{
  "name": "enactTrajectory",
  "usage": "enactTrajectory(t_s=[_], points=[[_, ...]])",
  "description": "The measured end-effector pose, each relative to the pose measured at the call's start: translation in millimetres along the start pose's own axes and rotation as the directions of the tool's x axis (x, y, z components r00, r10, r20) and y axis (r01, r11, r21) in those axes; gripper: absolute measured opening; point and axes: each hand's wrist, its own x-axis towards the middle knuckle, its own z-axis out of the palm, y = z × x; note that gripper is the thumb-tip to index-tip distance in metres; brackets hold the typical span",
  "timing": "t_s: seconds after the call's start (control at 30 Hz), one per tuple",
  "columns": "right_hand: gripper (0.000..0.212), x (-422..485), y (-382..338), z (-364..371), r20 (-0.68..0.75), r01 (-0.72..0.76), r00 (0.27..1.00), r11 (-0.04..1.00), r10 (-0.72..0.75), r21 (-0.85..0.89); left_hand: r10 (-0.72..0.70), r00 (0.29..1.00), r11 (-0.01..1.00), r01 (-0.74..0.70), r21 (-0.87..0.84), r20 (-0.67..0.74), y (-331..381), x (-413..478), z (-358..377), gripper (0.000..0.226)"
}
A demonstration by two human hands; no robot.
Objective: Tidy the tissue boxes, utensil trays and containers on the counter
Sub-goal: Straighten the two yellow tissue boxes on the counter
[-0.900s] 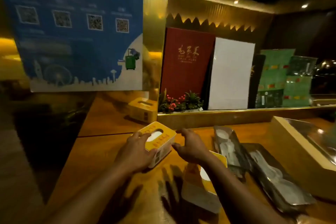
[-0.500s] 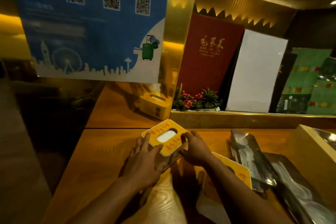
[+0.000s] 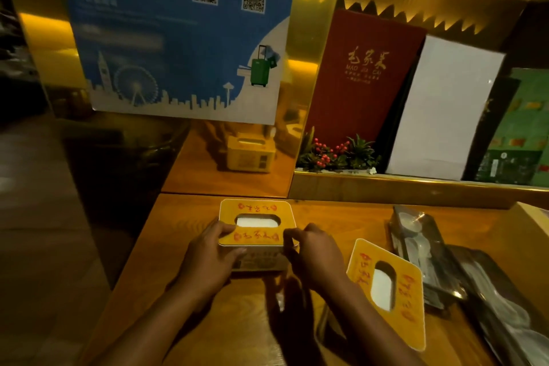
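A yellow tissue box (image 3: 257, 208) with red lettering and an oval slot stands squarely on the wooden counter (image 3: 184, 235), close to the mirrored back panel. My left hand (image 3: 208, 258) grips its near left corner and my right hand (image 3: 312, 255) holds its near right corner. A second yellow tissue box (image 3: 389, 291) stands at an angle to the right of my right wrist. Beyond it lie two long clear-wrapped utensil trays, one (image 3: 416, 244) nearer the back and one (image 3: 499, 315) running toward the right edge.
A mirrored panel (image 3: 237, 157) behind the counter reflects the tissue box. A gold ledge (image 3: 416, 187) carries a small plant with red berries (image 3: 335, 154), a red menu (image 3: 362, 74), a white board and green cards. A pale wooden box corner (image 3: 534, 214) sits at far right.
The held tissue box has been turned from a skewed angle to square with the counter's back edge and pushed farther back. Both hands moved with it; the view tilted down.
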Motion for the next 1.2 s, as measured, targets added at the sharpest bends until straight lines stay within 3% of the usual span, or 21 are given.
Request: enactTrajectory(t_s=[0.13,0.37,0.53,0.63,0.73,0.87,1.03,1.1,1.2], points=[[0.014,-4,1,-1,-0.034,0.028,0.999,1.000,-0.027,0.014,-0.013,1.000,1.000,0.013,0.004,-0.005,2,-2,3,0.040],[0.013,-3,12,-8,0.027,0.022,0.999,1.000,-0.022,-0.004,-0.001,1.000,0.998,-0.001,0.065,0.018,5,4,16,0.042],[0.049,-12,42,-43,0.106,-0.037,0.994,0.992,0.025,0.122,0.018,1.000,0.985,-0.020,0.172,0.011,5,8,21,0.057],[0.059,-24,89,-88,0.219,-0.150,0.971,0.963,0.100,0.226,0.129,0.990,0.960,-0.111,0.257,-0.051,20,0,26,0.069],[0.061,-39,135,-120,0.404,-0.190,0.907,0.972,0.120,0.137,0.338,0.936,0.911,-0.299,0.284,-0.097,50,-23,46,0.060],[0.072,-55,168,-120,0.553,-0.212,0.828,0.966,0.096,0.151,0.459,0.877,0.849,-0.479,0.220,0.140,86,-63,90,0.044],[0.062,-59,189,-92,0.359,-0.066,0.933,0.970,-0.024,0.235,0.447,0.810,0.800,-0.551,0.235,0.379,109,-97,141,0.053],[0.058,-61,197,-78,0.306,-0.087,0.952,0.947,-0.013,0.310,0.454,0.815,0.759,-0.565,0.323,0.360,110,-104,157,0.059],[0.064,-61,210,-64,0.290,-0.068,0.956,0.920,-0.052,0.387,0.474,0.851,0.753,-0.525,0.397,0.226,108,-109,171,0.064]])
